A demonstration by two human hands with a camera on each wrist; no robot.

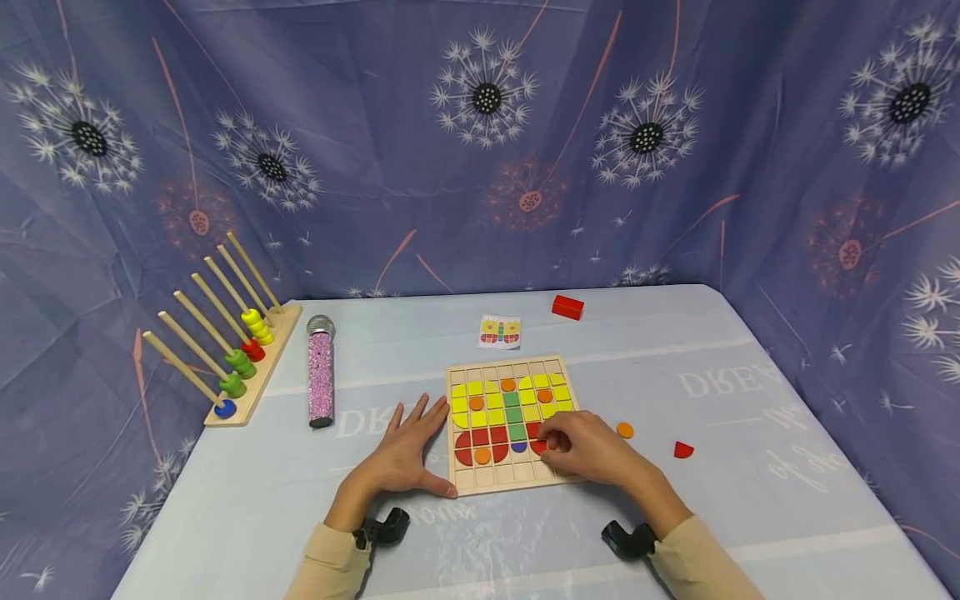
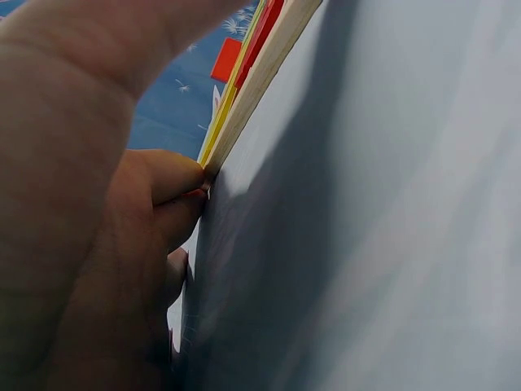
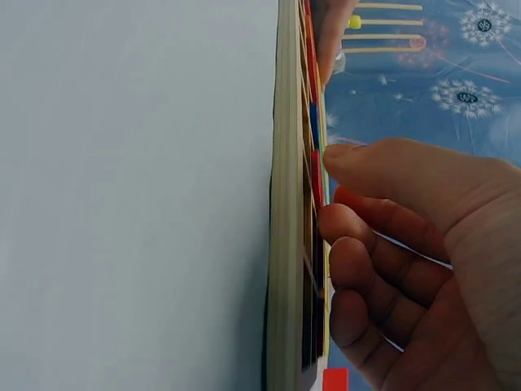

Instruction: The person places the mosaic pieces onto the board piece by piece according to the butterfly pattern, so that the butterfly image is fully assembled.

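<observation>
A wooden puzzle board point(image 1: 495, 480) with grid cells holds yellow, red and green tiles, orange discs and a blue half-round piece point(image 1: 519, 447). My left hand point(image 1: 405, 454) lies spread along the board's left side, thumb at the near corner and fingertips at the edge. Over the lower right of the board, my right hand point(image 1: 588, 446) has its fingers bent, thumb and forefinger pinching a red tile point(image 3: 317, 175) at the board's surface. The hand partly covers that tile and the cells around it in the head view. A pattern card point(image 1: 499, 332) lies behind the board.
Right of the board lie an orange disc point(image 1: 625, 430) and a red quarter-round tile point(image 1: 683, 450). A red block point(image 1: 567, 307) sits at the back. On the left are a glittery pink microphone point(image 1: 321, 375) and a wooden peg stand point(image 1: 258, 367) with coloured beads.
</observation>
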